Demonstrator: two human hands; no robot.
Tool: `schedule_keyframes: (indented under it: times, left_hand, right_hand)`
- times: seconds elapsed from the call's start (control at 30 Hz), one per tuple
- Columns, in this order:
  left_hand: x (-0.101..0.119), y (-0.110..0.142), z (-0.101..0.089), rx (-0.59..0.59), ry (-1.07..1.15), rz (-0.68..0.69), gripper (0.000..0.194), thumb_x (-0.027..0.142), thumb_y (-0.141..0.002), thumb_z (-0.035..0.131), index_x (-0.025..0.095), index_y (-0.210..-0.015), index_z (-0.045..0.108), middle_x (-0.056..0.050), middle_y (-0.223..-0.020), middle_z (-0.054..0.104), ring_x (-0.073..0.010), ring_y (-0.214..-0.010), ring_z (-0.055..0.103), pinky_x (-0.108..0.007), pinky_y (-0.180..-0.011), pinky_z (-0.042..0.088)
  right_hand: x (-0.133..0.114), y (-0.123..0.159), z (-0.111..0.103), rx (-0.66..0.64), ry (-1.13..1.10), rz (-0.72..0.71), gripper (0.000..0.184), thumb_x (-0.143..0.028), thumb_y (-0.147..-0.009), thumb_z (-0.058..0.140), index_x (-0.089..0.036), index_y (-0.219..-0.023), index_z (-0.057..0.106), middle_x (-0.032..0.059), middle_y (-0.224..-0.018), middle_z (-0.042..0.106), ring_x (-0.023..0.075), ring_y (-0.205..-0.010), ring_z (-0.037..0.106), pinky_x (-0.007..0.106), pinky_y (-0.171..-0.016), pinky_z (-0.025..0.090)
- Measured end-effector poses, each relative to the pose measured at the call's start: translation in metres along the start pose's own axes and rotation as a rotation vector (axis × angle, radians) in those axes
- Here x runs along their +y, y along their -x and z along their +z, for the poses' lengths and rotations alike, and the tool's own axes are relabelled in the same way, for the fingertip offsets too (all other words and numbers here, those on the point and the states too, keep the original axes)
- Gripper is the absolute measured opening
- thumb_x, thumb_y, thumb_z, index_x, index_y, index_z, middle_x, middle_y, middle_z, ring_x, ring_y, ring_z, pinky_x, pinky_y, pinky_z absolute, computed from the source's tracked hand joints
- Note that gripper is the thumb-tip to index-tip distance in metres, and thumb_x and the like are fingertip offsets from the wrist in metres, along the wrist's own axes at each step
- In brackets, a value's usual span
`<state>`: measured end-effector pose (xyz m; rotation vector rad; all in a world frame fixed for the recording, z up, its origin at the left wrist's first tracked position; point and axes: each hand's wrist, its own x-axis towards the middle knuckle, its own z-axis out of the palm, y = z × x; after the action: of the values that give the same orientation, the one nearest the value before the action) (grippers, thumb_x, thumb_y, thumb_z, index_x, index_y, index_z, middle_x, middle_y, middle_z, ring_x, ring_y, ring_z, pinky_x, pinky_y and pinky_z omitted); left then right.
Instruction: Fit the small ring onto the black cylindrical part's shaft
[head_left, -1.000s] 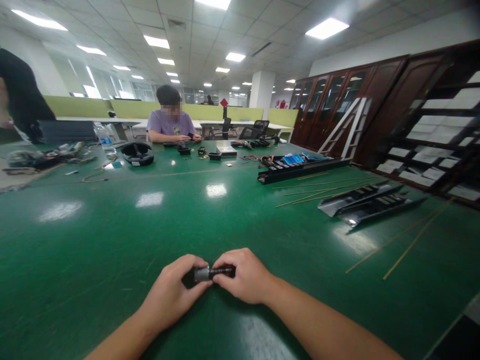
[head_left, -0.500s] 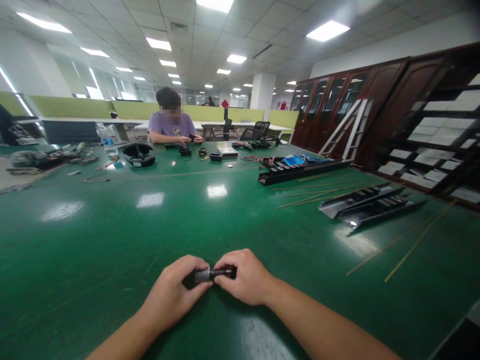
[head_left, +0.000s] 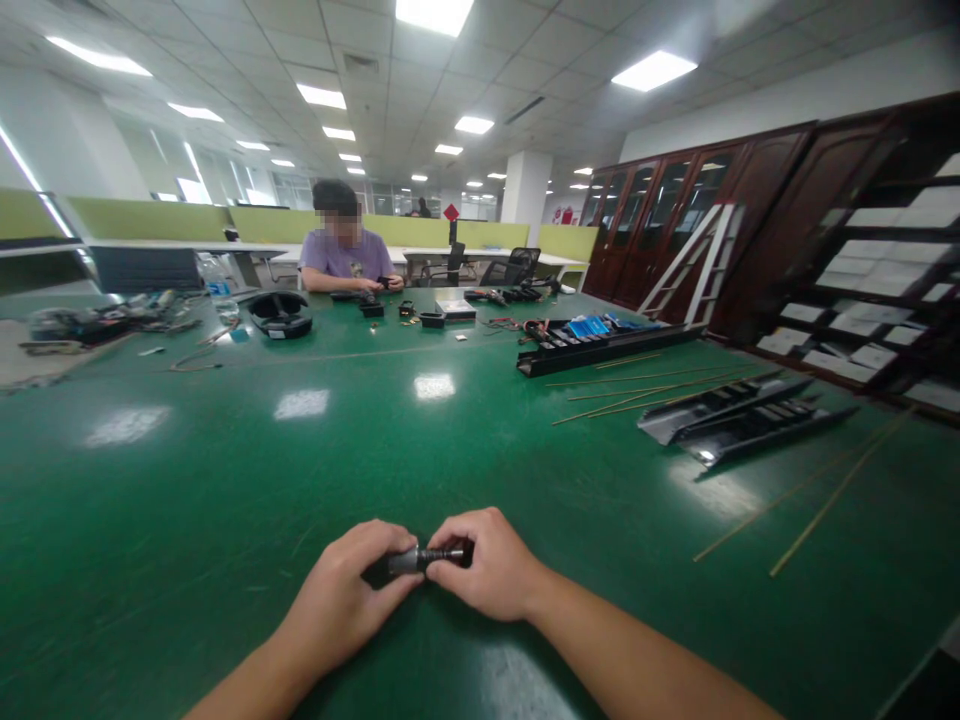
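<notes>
Near the bottom middle, a small grey metal cylinder (head_left: 405, 561) with a dark ribbed shaft (head_left: 437, 556) lies sideways between my hands, close above the green table. My left hand (head_left: 341, 590) pinches the cylinder part between thumb and fingers. Thumb and fingers of my right hand (head_left: 495, 570) close around the ribbed shaft, whose tip points right. Part of the shaft's end is hidden in the right palm's shadow. What exactly this part belongs to I cannot make out.
Black metal channels (head_left: 720, 420) and thin brass-coloured rods (head_left: 840, 495) lie at the right. A longer black channel (head_left: 607, 350) is behind them. Across the green table (head_left: 225, 480) sits a person (head_left: 346, 255) handling a small dark object. A black headset (head_left: 279, 314) rests at the far left.
The whole view has tilted slightly, so the hands appear a little lower. Both hands keep their hold on the cylinder and shaft, with hardly any visible shift between them.
</notes>
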<state>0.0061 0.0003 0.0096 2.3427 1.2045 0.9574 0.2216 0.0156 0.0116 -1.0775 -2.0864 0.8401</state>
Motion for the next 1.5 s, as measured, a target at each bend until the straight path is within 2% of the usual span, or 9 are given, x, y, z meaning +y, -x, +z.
schedule_keyframes:
  times: [0.17, 0.53, 0.93, 1.5]
  left_hand:
    - [0.0007, -0.0015, -0.0015, 0.003, -0.017, 0.044, 0.012, 0.022, -0.084, 0.068, 0.022, -0.095, 0.062, -0.004, -0.094, 0.069, -0.0176, -0.088, 0.066, -0.028, -0.079, 0.053]
    - [-0.0033, -0.0012, -0.0005, -0.005, -0.009, 0.024, 0.016, 0.021, -0.083, 0.069, 0.023, -0.098, 0.063, -0.003, -0.095, 0.069, -0.0172, -0.089, 0.066, -0.028, -0.080, 0.053]
    - [-0.0049, -0.0003, 0.0004, 0.043, -0.003, 0.044, 0.018, 0.023, -0.082, 0.071, 0.023, -0.098, 0.063, -0.002, -0.095, 0.070, -0.0158, -0.087, 0.067, -0.025, -0.078, 0.054]
    - [-0.0073, 0.0009, 0.0010, 0.052, -0.035, 0.057, 0.020, 0.025, -0.082, 0.071, 0.024, -0.100, 0.063, -0.001, -0.096, 0.070, -0.0156, -0.088, 0.067, -0.025, -0.079, 0.055]
  right_hand:
    - [0.0006, -0.0017, 0.0016, 0.015, -0.032, 0.029, 0.012, -0.025, -0.073, 0.070, -0.018, -0.082, 0.074, -0.0007, -0.069, 0.069, 0.0123, -0.061, 0.059, 0.022, -0.058, 0.040]
    - [0.0011, -0.0030, 0.0003, 0.022, -0.002, 0.004, 0.010, -0.026, -0.076, 0.070, -0.020, -0.082, 0.075, -0.0007, -0.071, 0.070, 0.0122, -0.063, 0.061, 0.022, -0.061, 0.040]
    - [0.0001, -0.0022, -0.0028, 0.025, 0.060, -0.042, 0.011, -0.027, -0.077, 0.070, -0.021, -0.085, 0.075, 0.0000, -0.077, 0.073, 0.0137, -0.070, 0.065, 0.023, -0.067, 0.042]
    - [0.0043, -0.0018, -0.0013, 0.043, 0.065, -0.063, 0.011, -0.026, -0.075, 0.071, -0.021, -0.084, 0.075, -0.0010, -0.074, 0.072, 0.0123, -0.066, 0.064, 0.021, -0.062, 0.041]
